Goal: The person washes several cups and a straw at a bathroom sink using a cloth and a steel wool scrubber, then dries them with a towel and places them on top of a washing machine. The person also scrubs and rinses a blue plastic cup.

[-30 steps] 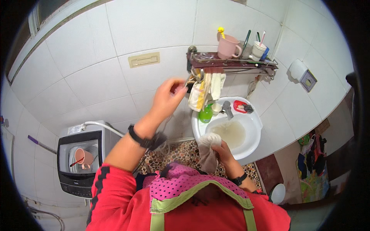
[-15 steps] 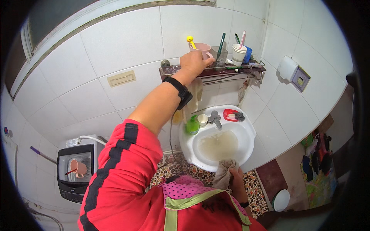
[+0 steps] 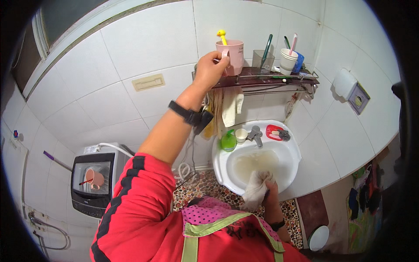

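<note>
With my left hand (image 3: 210, 70) I pinch the handle of a pink mug (image 3: 236, 56) at the left end of the wall shelf (image 3: 248, 72). A yellow duck-topped stick (image 3: 223, 37) stands in the mug. Whether the mug's base rests on the shelf I cannot tell. Lower down, my right hand (image 3: 271, 192) grips a wet-looking greyish cloth (image 3: 256, 188) at the front rim of the white washbasin (image 3: 221, 163). Cloudy water (image 3: 257, 162) lies in the bowl. Part of the right hand is hidden by the cloth.
The shelf also bears a clear grey cup (image 3: 257, 59) and white paper cups (image 3: 288, 61) with toothbrushes. On the basin stand a green pump bottle (image 3: 228, 142), a small white cup (image 3: 241, 135), the tap (image 3: 255, 136) and a red dish (image 3: 273, 132). A washing machine (image 3: 89, 205) is at left.
The pink mug has shifted left, away from the grey cup, and its handle has turned leftward with my left hand. The cloth in my right hand has changed shape. The whole view has shifted.
</note>
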### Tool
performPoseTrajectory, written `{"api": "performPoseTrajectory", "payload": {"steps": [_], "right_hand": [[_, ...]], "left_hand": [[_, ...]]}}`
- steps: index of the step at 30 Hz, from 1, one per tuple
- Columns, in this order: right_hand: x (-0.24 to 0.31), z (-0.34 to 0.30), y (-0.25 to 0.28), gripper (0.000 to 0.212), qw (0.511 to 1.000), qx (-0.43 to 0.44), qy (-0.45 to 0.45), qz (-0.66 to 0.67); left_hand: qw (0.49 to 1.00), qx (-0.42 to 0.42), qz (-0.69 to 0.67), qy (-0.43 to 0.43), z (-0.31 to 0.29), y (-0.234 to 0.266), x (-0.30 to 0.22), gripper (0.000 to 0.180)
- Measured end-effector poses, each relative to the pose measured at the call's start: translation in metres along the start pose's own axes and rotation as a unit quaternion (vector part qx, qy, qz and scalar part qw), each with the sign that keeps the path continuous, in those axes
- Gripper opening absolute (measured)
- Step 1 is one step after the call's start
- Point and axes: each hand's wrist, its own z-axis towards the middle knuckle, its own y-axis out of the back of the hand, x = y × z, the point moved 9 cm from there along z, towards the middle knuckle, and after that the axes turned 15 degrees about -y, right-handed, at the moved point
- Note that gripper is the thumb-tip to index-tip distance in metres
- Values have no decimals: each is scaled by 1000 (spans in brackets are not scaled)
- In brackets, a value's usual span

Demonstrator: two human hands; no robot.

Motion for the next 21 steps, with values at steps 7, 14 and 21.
{"api": "performPoseTrajectory", "payload": {"steps": [7,14,21], "right_hand": [[16,42,-55,68,990,131,-58,11],[-27,70,-126,60,961,125,-112,-219],[-82,75,-162,43,840,80,-66,-533]], "left_hand": [[985,119,-116,-45,-136,53,-67,8],[959,281,-21,38,-302,60,-67,17],[960,270,4,71,-372,101,-61,16]]}}
